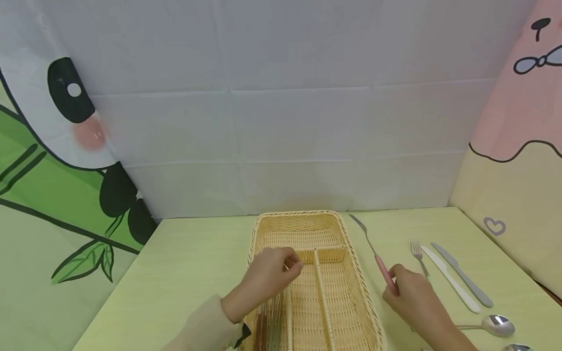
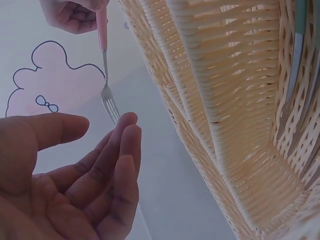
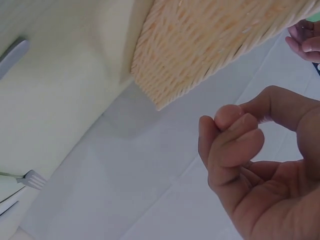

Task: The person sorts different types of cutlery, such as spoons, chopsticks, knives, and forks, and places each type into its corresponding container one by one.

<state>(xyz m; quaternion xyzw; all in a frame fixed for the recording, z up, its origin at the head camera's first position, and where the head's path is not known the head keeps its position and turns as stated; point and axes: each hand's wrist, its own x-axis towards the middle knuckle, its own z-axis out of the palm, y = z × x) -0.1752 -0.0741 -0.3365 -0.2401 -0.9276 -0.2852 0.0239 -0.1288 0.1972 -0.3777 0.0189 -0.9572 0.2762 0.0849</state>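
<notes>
Right hand [image 1: 410, 292] pinches the pink-handled fork [image 1: 373, 253] at lower right; left hand [image 1: 270, 275] hovers relaxed, empty, over the wicker basket [image 1: 351, 273] at lower centre.

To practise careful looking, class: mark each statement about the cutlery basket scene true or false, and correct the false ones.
1. The right hand holds a pink-handled fork. True.
2. The wicker basket is round with no dividers. False: it is rectangular, with dividers forming compartments.
3. The left hand is over the basket, its fingers holding nothing in the left wrist view. True.
4. A white-handled knife and a grey knife lie inside the basket. False: they lie on the table, right of the basket.
5. A spoon lies on the table near the right forearm. True.
6. The pink-handled fork lies flat in a compartment. False: it is held beside the basket's right rim.
</notes>
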